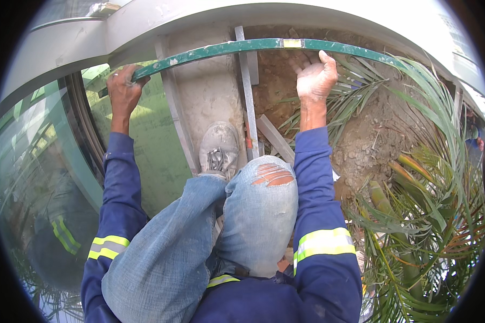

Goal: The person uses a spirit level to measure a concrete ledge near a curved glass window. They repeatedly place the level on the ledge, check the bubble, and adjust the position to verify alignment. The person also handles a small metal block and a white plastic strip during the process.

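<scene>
Left hand [124, 90] grips one end of green spirit level [215, 50]; right hand [313, 82] is open, palm up, at its near edge

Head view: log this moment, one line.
left hand: grips green spirit level near left end | right hand: palm up at level | level: across two grey strips

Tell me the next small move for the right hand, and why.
Probably curl the right hand around the green bar to steady it: that hand looks open, palm up, beside the bar, while only the left hand clearly grips it, near its left end.
</scene>
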Action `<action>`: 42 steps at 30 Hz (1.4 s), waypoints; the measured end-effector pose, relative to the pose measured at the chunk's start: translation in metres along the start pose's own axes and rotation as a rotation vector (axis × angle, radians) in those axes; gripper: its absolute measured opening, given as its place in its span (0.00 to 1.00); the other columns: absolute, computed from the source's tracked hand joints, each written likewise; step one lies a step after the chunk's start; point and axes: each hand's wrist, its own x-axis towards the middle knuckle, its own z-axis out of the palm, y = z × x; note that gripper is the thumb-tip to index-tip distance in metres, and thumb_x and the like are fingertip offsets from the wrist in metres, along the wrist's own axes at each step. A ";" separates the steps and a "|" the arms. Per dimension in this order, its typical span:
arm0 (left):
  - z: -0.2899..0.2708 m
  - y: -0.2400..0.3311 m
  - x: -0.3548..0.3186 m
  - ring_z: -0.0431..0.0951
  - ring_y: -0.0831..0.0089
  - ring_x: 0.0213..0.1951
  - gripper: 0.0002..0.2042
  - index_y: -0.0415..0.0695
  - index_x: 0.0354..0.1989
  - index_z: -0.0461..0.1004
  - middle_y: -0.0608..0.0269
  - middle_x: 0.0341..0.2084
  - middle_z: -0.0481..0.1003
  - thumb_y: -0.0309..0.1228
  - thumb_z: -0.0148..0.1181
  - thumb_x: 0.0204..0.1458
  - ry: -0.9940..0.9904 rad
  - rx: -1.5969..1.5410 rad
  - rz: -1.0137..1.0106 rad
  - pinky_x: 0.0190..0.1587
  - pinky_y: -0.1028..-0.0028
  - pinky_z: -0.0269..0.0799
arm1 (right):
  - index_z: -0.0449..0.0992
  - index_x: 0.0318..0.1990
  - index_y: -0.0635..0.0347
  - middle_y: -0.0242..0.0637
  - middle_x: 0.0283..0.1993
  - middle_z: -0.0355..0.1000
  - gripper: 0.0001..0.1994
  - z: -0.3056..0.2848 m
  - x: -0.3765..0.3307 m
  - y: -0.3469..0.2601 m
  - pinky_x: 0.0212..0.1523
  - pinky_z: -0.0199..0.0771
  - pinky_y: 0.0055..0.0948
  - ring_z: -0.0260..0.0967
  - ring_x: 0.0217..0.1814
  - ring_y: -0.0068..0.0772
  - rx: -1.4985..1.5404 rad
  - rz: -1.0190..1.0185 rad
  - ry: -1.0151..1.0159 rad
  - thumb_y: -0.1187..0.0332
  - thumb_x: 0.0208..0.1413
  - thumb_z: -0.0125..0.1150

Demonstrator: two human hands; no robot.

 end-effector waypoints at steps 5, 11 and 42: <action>0.002 0.001 -0.001 0.78 0.62 0.41 0.10 0.52 0.39 0.81 0.69 0.38 0.81 0.36 0.71 0.50 0.013 -0.023 0.001 0.55 0.58 0.64 | 0.71 0.54 0.54 0.37 0.59 0.67 0.23 0.004 -0.001 -0.005 0.64 0.60 0.61 0.61 0.65 0.41 -0.014 -0.018 -0.040 0.56 0.52 0.62; 0.001 0.006 0.000 0.78 0.63 0.41 0.11 0.51 0.38 0.81 0.70 0.36 0.81 0.36 0.73 0.48 -0.011 -0.058 -0.047 0.54 0.59 0.65 | 0.71 0.56 0.55 0.39 0.60 0.68 0.24 0.005 0.001 -0.006 0.63 0.62 0.60 0.62 0.65 0.43 -0.008 -0.023 -0.027 0.57 0.53 0.61; -0.035 0.098 0.116 0.82 0.61 0.45 0.13 0.50 0.44 0.84 0.63 0.40 0.84 0.25 0.61 0.51 0.254 0.003 -0.025 0.53 0.54 0.67 | 0.60 0.71 0.69 0.65 0.55 0.75 0.36 0.077 0.108 -0.158 0.51 0.81 0.48 0.81 0.49 0.48 -0.601 -0.099 0.143 0.52 0.63 0.60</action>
